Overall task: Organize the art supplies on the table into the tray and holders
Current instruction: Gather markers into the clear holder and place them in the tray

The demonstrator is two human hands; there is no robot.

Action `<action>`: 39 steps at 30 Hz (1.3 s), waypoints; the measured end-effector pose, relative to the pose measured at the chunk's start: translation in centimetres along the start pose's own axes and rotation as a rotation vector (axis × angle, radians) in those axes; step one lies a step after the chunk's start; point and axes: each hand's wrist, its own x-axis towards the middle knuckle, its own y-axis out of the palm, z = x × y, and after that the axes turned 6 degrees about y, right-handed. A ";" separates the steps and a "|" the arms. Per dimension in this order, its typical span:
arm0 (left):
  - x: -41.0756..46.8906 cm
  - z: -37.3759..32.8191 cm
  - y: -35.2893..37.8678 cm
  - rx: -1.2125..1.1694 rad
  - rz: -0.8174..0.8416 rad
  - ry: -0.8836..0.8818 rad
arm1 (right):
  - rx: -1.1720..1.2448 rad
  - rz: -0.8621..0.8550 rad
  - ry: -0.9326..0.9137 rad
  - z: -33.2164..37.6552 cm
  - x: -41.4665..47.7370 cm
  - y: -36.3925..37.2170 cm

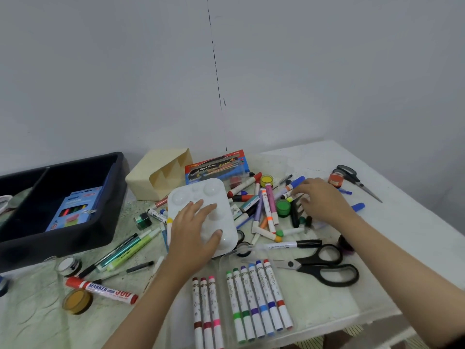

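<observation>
Head view: left hand (193,238) lay flat, fingers apart, on white plastic paint palette (191,195) mid-desk; right hand (324,200) reached among loose coloured markers (269,210), grip unclear.

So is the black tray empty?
Not empty. A blue pack of markers lies inside the black tray, in its larger compartment.

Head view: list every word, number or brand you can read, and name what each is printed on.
"MARKER" and "300": on the white marker with a red cap.
Red and blue flat box at the back: lettering too blurred to read.
Blue box inside the black tray: print too blurred.
White markers with coloured caps in a row at the front: barrel print too small.
</observation>
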 end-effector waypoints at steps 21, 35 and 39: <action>13.4 -11.7 10.0 0.218 0.328 0.235 | 0.736 -0.563 0.048 -3.4 -3.0 -1.1; 11.2 -10.4 4.4 -0.810 0.089 -0.209 | 1.055 -0.584 0.155 -0.5 -5.5 -0.3; 7.9 -7.9 0.3 -1.029 0.065 -0.279 | 1.154 -0.467 0.159 2.5 -6.1 -0.4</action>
